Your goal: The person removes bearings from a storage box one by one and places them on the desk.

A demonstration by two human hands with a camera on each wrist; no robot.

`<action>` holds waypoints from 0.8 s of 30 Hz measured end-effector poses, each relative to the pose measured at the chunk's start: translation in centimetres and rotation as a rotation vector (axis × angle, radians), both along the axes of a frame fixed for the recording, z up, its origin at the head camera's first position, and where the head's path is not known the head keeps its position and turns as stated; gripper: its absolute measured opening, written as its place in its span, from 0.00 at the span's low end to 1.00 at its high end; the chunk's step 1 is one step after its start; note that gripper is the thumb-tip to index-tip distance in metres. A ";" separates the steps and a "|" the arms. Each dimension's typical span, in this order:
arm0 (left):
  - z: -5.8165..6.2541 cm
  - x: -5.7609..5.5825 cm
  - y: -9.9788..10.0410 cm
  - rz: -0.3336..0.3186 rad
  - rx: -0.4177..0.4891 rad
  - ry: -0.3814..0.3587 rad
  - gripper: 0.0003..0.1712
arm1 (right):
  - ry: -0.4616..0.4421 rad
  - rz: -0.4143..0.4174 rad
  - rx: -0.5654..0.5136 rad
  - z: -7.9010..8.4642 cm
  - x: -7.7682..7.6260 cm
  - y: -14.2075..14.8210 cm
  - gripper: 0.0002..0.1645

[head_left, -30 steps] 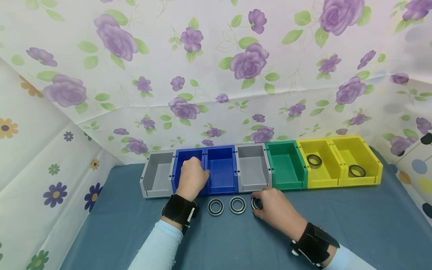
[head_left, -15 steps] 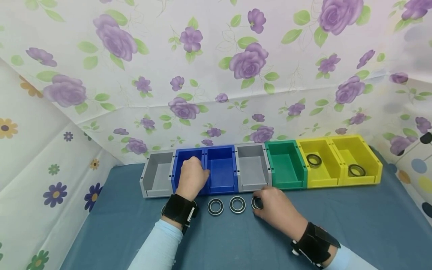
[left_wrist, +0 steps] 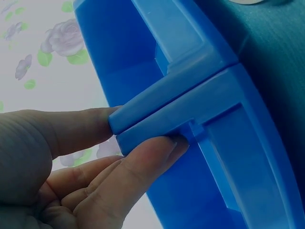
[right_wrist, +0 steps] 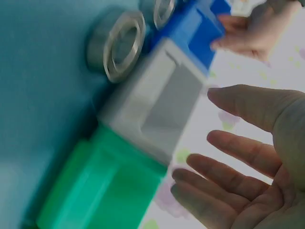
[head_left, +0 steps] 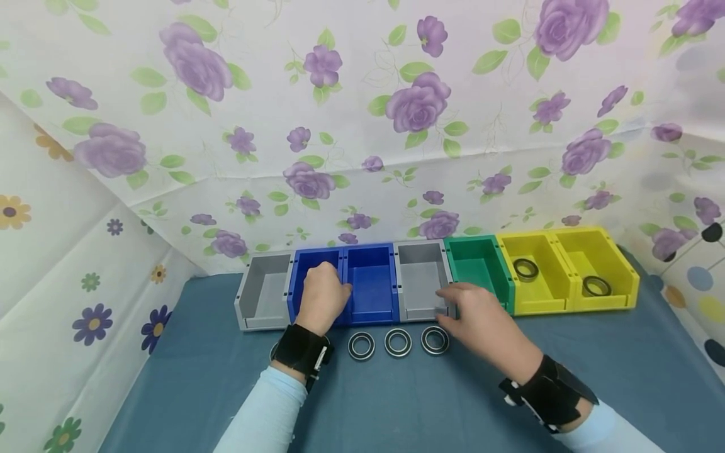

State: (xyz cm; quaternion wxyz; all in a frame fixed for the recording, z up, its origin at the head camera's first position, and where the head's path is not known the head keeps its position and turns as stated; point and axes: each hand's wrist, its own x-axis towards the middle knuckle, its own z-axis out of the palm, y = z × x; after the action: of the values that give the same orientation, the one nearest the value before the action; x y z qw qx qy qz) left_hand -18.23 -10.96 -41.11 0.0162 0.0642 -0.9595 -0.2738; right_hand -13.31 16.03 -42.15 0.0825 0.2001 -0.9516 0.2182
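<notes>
My left hand (head_left: 324,297) pinches the adjoining side walls of two blue bins (left_wrist: 200,102); its thumb and a finger lie on either side of the seam in the left wrist view. My right hand (head_left: 488,324) holds nothing, its fingers spread over the front of the right grey bin (head_left: 421,277) and the green bin (head_left: 478,270). Just left of it on the cloth lies a ball bearing (head_left: 435,352). Two more bearings form a row with it, the middle one (head_left: 398,355) and the left one (head_left: 361,358). Another ring edge (head_left: 274,351) is mostly hidden beneath my left wrist.
The bins stand side by side against a flowered backdrop (head_left: 362,126), on a blue cloth (head_left: 374,409). Two yellow bins at the right end hold one bearing (head_left: 526,269) and another bearing (head_left: 596,286). A grey bin (head_left: 266,292) ends the row at left.
My right hand has let go of the rightmost bearing and lifted up and to the right. That bearing stays on the cloth in full view. My left hand has not moved.
</notes>
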 end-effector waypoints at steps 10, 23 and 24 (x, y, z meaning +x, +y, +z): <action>-0.1 0.0 -0.1 -0.007 0.001 0.019 0.15 | 0.115 -0.058 -0.051 2.9 -2.0 3.8 0.30; -0.2 0.1 -0.1 -0.011 0.006 0.036 0.20 | 0.095 -0.185 -0.057 2.8 -4.7 9.8 0.30; -0.2 0.1 -0.1 -0.012 0.008 0.034 0.20 | 0.075 -0.186 -0.060 2.5 -4.8 10.3 0.30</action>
State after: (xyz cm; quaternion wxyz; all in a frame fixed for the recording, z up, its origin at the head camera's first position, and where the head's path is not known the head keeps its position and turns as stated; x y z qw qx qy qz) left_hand -18.16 -11.10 -41.27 0.0305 0.0538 -0.9584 -0.2786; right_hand -18.15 26.34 -39.63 0.1440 0.1164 -0.9554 0.2302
